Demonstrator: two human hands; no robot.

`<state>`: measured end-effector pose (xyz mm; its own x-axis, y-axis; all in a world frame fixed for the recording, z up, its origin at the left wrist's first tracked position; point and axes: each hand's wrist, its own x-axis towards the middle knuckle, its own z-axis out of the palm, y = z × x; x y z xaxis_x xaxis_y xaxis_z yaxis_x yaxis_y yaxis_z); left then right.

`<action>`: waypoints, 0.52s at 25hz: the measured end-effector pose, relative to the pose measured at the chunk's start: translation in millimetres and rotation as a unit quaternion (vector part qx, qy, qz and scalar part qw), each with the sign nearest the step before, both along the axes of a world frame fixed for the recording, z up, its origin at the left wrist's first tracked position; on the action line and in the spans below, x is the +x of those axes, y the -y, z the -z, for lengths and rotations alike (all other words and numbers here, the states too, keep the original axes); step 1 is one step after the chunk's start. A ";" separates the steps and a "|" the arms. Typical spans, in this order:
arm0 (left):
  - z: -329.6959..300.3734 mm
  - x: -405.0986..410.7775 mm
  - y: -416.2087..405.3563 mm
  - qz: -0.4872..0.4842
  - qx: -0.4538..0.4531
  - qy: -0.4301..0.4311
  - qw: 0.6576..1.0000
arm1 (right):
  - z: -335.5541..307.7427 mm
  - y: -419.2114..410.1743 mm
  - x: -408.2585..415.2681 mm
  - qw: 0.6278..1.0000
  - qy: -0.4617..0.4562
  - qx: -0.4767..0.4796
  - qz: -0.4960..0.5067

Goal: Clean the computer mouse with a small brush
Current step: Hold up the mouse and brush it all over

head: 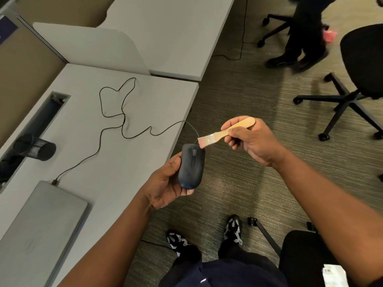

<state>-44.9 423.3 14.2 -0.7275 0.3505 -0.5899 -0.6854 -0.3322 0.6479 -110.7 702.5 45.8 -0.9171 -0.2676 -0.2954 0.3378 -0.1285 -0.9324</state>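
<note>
head view looks down on the mouse (191,165), held out over the carpet (238,112) just off the desk (128,162) edge. the left hand (165,183) cups it from below and from its left side, thumb curled along the left flank, buttons facing up. the right hand (251,139) pinches the wooden handle of the brush (226,132) between thumb and fingers, and the bristles touch the front right corner of the mouse, near where the cord (124,121) leaves it.

risks, as i judge them: the mouse sits in a loose cradle rather than a firm clasp, so a hard stroke toward its tail could push it out of the palm and onto the floor. the cord runs in slack loops across the desk to a plug at the closed laptop (43,230); lifting the mouse further away could draw those loops tight and tug the plug. bristles could also snag on the cord at the nose. dust brushed off will likely land on the carpet, not the desk.

the desk is pale grey and smooth, with a low divider (89,44) at its far side, a cable slot (39,123) along the left and a black mesh cup (39,150) lying on its side. black wheeled chairs (360,65) stand on the striped grey-brown carpet, and another person's legs (300,38) show at the top right.
</note>
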 end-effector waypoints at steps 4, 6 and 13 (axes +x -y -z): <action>-0.2 -0.3 -2.4 -0.021 -0.003 0.016 1.000 | 0.5 5.2 4.2 0.999 -0.008 0.045 -0.005; 2.3 -0.6 -0.2 -0.026 0.003 0.019 0.999 | 0.6 6.7 5.3 0.998 -0.016 0.035 0.039; -1.8 3.8 -4.9 -0.019 -0.021 0.016 0.999 | -11.5 7.3 9.2 0.997 -0.035 0.069 -0.002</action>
<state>-41.1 428.2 16.0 -0.7206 0.2970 -0.6265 -0.6931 -0.3312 0.6402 -101.5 695.2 57.3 -0.9358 -0.2317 -0.2655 0.2720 0.0040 -0.9623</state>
